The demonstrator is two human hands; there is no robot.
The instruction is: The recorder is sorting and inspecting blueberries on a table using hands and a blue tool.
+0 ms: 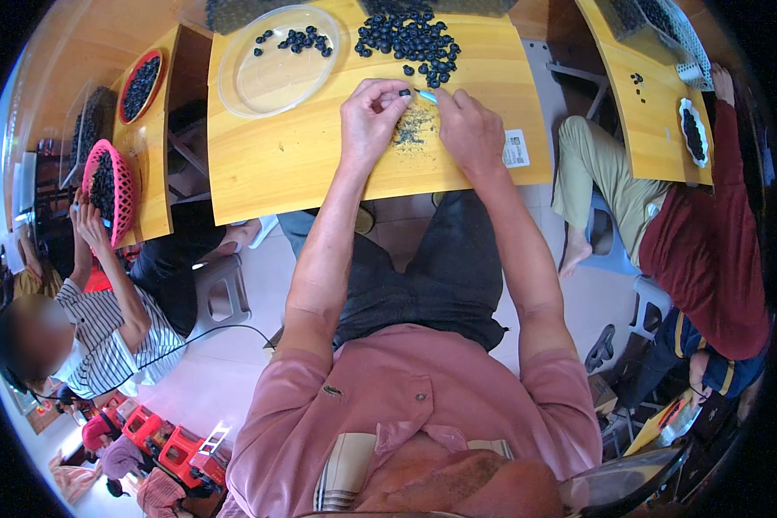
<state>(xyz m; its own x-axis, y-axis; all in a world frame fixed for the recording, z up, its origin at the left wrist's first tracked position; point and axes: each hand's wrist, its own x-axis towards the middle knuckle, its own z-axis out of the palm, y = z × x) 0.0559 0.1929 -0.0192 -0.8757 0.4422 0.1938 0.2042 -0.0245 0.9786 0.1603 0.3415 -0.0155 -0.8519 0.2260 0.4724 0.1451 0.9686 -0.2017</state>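
Observation:
My left hand (369, 121) pinches a small black rounded piece (404, 92) between thumb and fingertips. Closed around a thin tool with a light blue handle (427, 96), my right hand (472, 129) brings its dark tip close to that piece; whether they touch is too small to tell. Dark crumbs and shavings (413, 129) lie scattered on the wooden table (285, 164) below the hands. Just beyond them sits a loose heap of similar black pieces (410, 39). To the left, a clear round plastic tray (233, 82) holds several more.
A white printed label (515, 148) lies right of my right hand. At the left table, a person in stripes handles a pink basket (123, 194) of black pieces near a red bowl (154, 73). Another person in dark red sits right, by a white dish (692, 134).

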